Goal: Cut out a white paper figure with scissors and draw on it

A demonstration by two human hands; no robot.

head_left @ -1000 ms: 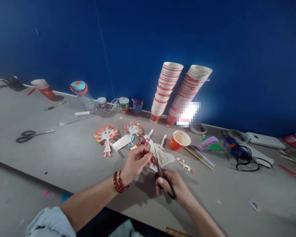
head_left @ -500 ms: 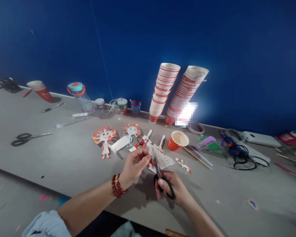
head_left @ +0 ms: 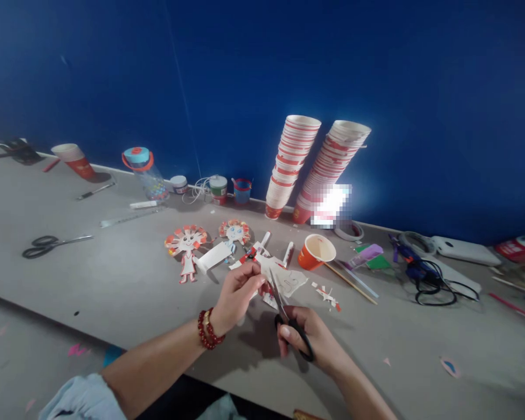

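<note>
Near the desk's (head_left: 126,291) front edge, the right hand (head_left: 315,335) gripped black-handled scissors (head_left: 280,304); the left hand (head_left: 241,291) pinched marked paper (head_left: 292,281).
</note>
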